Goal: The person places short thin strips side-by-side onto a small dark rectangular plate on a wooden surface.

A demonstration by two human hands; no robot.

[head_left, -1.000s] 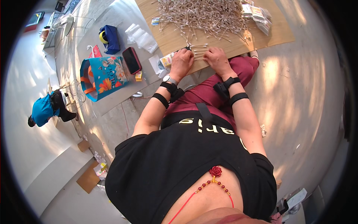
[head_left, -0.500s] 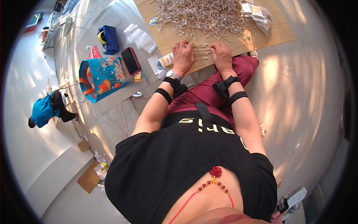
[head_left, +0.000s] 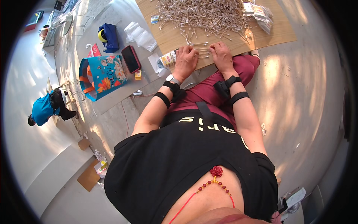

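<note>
Non-work items, all left of the board on the grey floor mat:
- Floral blue tote bag at 9 o'clock from frame centre, orange handles, lying on its side.
- Dark phone with red case just beside the tote, at its 2 o'clock.
- Navy bag with a yellow tape roll touching it, at 12 o'clock from the tote.
- Clear plastic bags, crumpled, at 1 o'clock from the phone.
- Small yellow box at 5 o'clock from the phone.
- Person in blue top, crouched, far left at 9 o'clock.
- Cardboard pieces at 7 o'clock, on bare floor.
</note>
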